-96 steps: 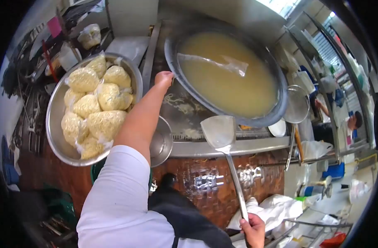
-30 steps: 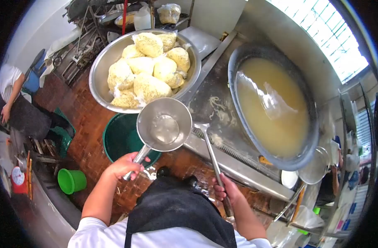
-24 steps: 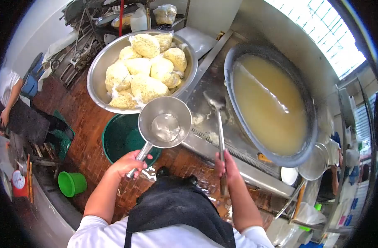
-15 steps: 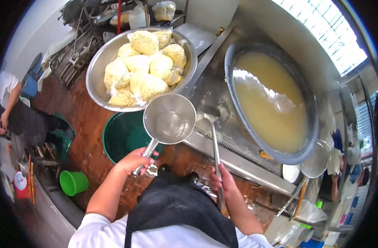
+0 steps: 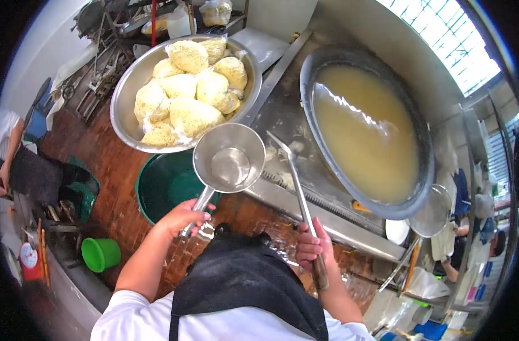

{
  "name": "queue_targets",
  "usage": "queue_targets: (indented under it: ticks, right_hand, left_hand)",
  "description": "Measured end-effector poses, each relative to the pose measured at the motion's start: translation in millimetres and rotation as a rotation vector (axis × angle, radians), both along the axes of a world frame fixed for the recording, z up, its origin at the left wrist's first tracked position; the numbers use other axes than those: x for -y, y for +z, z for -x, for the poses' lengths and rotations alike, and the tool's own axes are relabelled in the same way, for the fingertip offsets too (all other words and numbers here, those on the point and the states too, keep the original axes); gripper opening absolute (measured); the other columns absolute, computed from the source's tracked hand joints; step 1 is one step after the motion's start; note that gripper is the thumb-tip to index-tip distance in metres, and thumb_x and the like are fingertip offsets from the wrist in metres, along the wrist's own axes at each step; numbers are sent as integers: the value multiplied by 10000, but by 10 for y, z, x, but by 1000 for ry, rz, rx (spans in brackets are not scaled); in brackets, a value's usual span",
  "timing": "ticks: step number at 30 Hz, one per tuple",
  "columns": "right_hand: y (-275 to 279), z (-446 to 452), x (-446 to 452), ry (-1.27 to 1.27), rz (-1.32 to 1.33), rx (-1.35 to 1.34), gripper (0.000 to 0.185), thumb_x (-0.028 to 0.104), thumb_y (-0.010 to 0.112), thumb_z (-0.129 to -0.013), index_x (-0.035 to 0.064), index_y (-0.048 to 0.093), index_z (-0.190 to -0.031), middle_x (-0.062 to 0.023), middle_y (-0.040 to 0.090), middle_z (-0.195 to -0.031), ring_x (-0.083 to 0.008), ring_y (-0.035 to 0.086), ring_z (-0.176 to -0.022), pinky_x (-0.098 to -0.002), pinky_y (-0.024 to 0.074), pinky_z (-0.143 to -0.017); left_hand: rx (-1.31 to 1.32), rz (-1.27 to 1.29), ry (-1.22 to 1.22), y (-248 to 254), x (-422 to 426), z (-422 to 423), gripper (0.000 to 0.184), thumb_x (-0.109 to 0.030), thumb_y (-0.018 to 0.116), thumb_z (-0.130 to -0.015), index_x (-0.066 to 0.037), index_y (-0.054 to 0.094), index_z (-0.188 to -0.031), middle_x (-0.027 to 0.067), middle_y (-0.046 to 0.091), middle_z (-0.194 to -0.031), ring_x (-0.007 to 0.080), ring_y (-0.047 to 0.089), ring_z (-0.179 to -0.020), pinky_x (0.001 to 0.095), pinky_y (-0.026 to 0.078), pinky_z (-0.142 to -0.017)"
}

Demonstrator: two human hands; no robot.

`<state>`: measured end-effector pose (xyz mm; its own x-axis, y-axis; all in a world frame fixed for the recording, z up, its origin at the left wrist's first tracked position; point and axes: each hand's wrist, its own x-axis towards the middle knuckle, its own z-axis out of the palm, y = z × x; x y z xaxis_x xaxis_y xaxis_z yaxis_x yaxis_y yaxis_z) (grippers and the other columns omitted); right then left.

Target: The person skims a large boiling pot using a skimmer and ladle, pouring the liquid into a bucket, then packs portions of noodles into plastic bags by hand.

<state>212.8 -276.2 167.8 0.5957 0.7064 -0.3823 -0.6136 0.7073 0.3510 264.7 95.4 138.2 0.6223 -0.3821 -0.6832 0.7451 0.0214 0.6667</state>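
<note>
My left hand (image 5: 186, 219) is closed around the handle of a deep metal saucepan (image 5: 228, 133), held upright enough that I look down into it. Its round bottom shows; whether a little clear liquid lies there I cannot tell. My right hand (image 5: 315, 247) grips a long-handled metal utensil (image 5: 298, 182). The utensil's head is seen edge-on over the steel stove top, so ladle or spatula cannot be told apart. Right of it, a huge wok (image 5: 309, 113) holds cloudy yellowish liquid. Beyond the saucepan stands a wide metal basin (image 5: 123, 122) with several bags of yellow noodles (image 5: 194, 116).
A dark green tub (image 5: 151, 199) stands on the wet brick-red floor. The steel stove edge (image 5: 339, 224) runs before me. A strainer (image 5: 432, 213) rests by the wok. At left are a green bucket (image 5: 101, 254), a scale (image 5: 28, 256) and another person (image 5: 23, 170).
My right hand has turned and raised the utensil, so its head now shows edge-on. The saucepan stays in my left hand, nearly unmoved. The whole view has shifted slightly.
</note>
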Motion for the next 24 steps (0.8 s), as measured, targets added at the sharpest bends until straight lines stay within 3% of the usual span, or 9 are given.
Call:
queue_targets:
  ticks: [3, 9, 13, 15, 17, 21, 24]
  right_hand:
    - [-258, -321, -33, 31, 240, 156, 437, 542, 395, -948, 138, 559, -912, 60, 406, -537, -68, 376, -383, -254, 327, -390]
    - [-664, -768, -221, -9, 537, 149, 439, 550, 399, -943, 143, 548, -873, 58, 403, -536, -78, 357, -384, -259, 310, -380]
    - [-377, -239, -150, 92, 472, 83, 430, 523, 392, -955, 132, 538, -852, 50, 397, -534, -77, 342, -375, -254, 299, -370]
    - [-61, -39, 87, 254, 594, 60, 430, 505, 385, -964, 120, 528, -837, 49, 387, -532, -75, 333, -372, -244, 297, -365]
    - [403, 86, 162, 398, 873, 184, 382, 437, 385, -984, 106, 532, -860, 30, 396, -534, -84, 360, -376, -238, 319, -363]
    - [313, 338, 803, 859, 2147, 789, 223, 249, 611, -874, 38, 563, -822, -68, 519, -606, -170, 494, -535, -323, 427, -508]
    - [579, 350, 1476, 872, 2206, 734, 185, 136, 695, -734, 20, 562, -788, -74, 541, -632, -166, 512, -595, -338, 440, -556]
  left_hand:
    - [2, 3, 2, -37, 11, 12, 431, -163, 678, -781, -55, 519, -1167, -2, 496, -638, 84, 460, -419, 223, 394, -379]
    - [25, 0, 11, 15, 65, 27, 446, -178, 676, -786, -43, 516, -1179, 3, 497, -649, 86, 462, -424, 224, 406, -387]
    - [41, 2, 3, -51, 25, 45, 460, -200, 680, -782, -41, 516, -1181, 5, 497, -652, 86, 467, -422, 225, 415, -392]
    - [35, 1, -2, -90, -1, 56, 468, -212, 683, -780, -48, 517, -1185, 8, 494, -654, 86, 472, -422, 223, 420, -390]
    - [44, -8, -18, -99, -21, 51, 468, -210, 683, -780, -54, 518, -1189, 8, 493, -652, 86, 472, -421, 224, 420, -388]
    - [16, -5, 14, 35, 13, 37, 491, -149, 674, -774, -16, 485, -1207, 6, 490, -615, 93, 476, -427, 222, 394, -403]
    - [25, 15, 16, 24, -19, 78, 505, -121, 669, -760, -10, 480, -1214, 7, 496, -626, 93, 481, -419, 221, 407, -395]
